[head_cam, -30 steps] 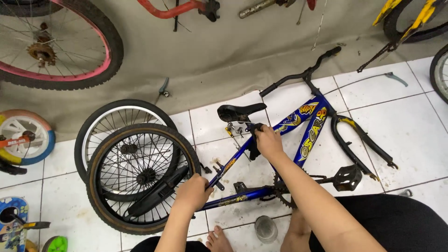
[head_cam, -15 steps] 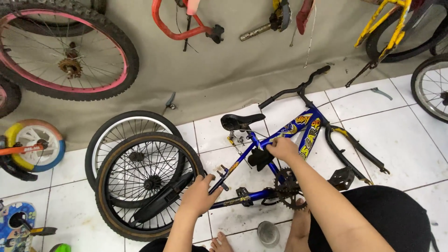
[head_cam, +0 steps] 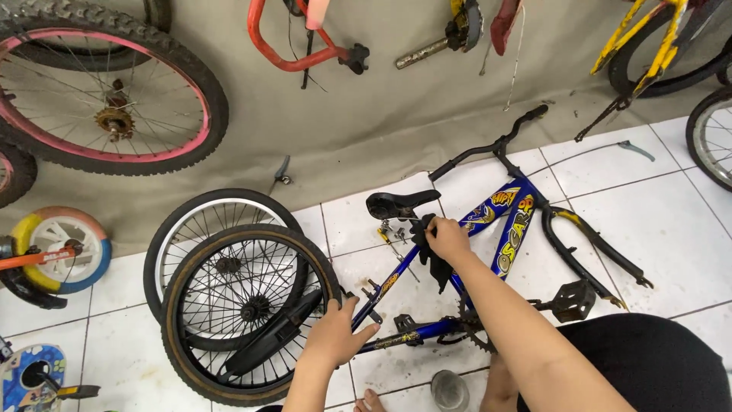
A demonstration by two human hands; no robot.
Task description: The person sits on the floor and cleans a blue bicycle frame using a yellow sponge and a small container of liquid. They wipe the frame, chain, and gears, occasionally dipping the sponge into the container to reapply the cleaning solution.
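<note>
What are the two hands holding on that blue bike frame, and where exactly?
The right hand presses a black rag against the blue bike frame just below the saddle. The left hand grips the frame's rear end.

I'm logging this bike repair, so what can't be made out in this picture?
- Frame, head view: what the right hand does, hidden under its black rag.
- Left hand: its grip on the rear stays is covered by the palm.
- Cup: cut off by the bottom edge.
- Small parts under the saddle: too small.

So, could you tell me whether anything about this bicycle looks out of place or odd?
Yes: the blue bike frame lies on its side on the tiles with no wheels fitted; two loose wheels lie stacked beside it.
</note>
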